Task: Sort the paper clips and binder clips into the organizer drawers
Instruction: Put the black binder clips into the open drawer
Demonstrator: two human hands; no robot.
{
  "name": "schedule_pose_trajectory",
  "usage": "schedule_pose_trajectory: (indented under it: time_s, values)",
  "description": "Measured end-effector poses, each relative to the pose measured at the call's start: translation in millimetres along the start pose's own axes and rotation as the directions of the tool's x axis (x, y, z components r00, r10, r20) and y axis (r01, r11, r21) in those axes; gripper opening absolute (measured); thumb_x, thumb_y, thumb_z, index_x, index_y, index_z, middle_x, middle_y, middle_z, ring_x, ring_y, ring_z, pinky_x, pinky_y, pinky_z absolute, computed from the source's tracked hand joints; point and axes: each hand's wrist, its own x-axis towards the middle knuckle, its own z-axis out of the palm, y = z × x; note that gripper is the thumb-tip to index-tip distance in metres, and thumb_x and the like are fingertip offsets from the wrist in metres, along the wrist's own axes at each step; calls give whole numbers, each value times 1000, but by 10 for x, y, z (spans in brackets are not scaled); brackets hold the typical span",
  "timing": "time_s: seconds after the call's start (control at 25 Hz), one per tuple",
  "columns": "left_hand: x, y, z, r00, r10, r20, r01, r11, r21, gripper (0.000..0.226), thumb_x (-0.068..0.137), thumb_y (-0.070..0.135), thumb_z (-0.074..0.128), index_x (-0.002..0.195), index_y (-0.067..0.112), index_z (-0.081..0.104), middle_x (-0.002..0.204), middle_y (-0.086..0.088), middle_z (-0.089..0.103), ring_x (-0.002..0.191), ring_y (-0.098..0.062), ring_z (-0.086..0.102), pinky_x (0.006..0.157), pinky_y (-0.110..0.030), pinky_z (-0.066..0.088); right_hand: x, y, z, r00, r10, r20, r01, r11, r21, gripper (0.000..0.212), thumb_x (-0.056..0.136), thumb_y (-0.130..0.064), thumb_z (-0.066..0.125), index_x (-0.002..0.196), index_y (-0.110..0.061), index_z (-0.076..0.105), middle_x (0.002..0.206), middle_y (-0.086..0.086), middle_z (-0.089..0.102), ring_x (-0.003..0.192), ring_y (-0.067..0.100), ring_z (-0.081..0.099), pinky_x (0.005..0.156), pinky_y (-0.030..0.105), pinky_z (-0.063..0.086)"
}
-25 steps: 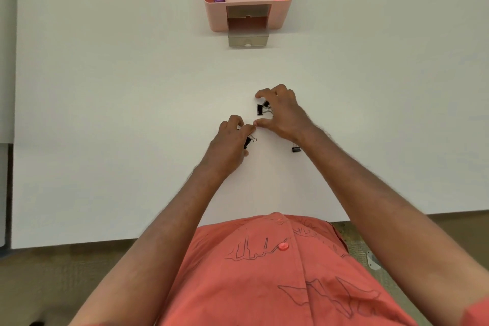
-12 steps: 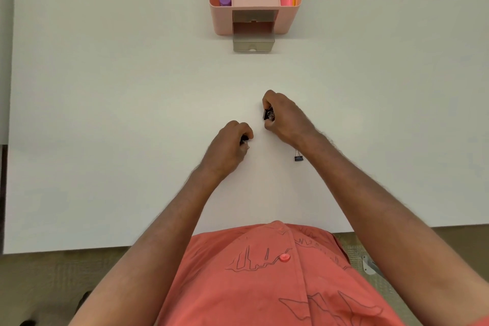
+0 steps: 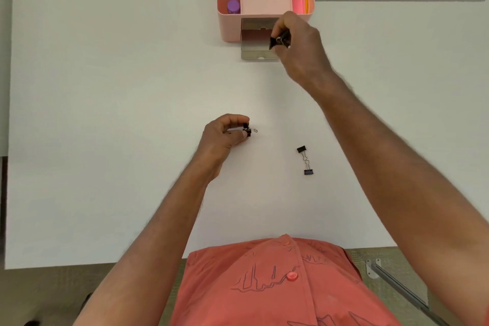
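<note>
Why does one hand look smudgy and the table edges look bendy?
Head view: the right hand by the open drawer is motion-blurred; the left hand and the two clips on the table look sharper; the wide lens bows the table edges; lighting is soft, shadows faint.

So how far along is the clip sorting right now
Done: cannot tell, since the open drawer is partly hidden by the right hand. In hand: the right hand holds black binder clips at that drawer of the pink organizer; the left hand pinches another clip. Left: two binder clips on the table. No paper clips are visible.
</note>
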Motion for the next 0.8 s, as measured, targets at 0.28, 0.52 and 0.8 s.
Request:
schedule_pose_trajectory:
  time_s: [0.28, 0.52, 0.8]
  values:
    - [287, 560, 8, 964, 243, -112, -222, 960, 171, 29, 89, -3, 64, 103, 20, 74, 103, 3, 76, 92, -18, 72, 84, -25, 53, 309, 156, 306, 985, -97, 141, 139, 933, -331, 30, 91, 1, 49, 105, -19, 66, 109, 5, 67, 95, 24, 61, 82, 45, 56]
    - [688, 967, 123, 904, 407, -132, -350, 881, 320, 33, 87, -6, 61, 96, 23, 74, 95, 12, 74, 85, -9, 71, 82, -22, 56, 350, 196, 255, 977, -131, 169, 179, 931, -317, 30, 93, -5, 52, 114, -23, 65, 116, 2, 66, 102, 21, 62, 87, 42, 56]
    - [1273, 1182, 374, 818, 568, -94, -419, 699, 579, 31, 84, -5, 57, 100, 15, 75, 100, 7, 72, 92, -2, 66, 78, -4, 48, -53, 370, 48, 985, -144, -91, 132, 983, -124, 26, 95, -6, 48, 106, -15, 69, 111, 2, 65, 98, 13, 63, 84, 31, 56]
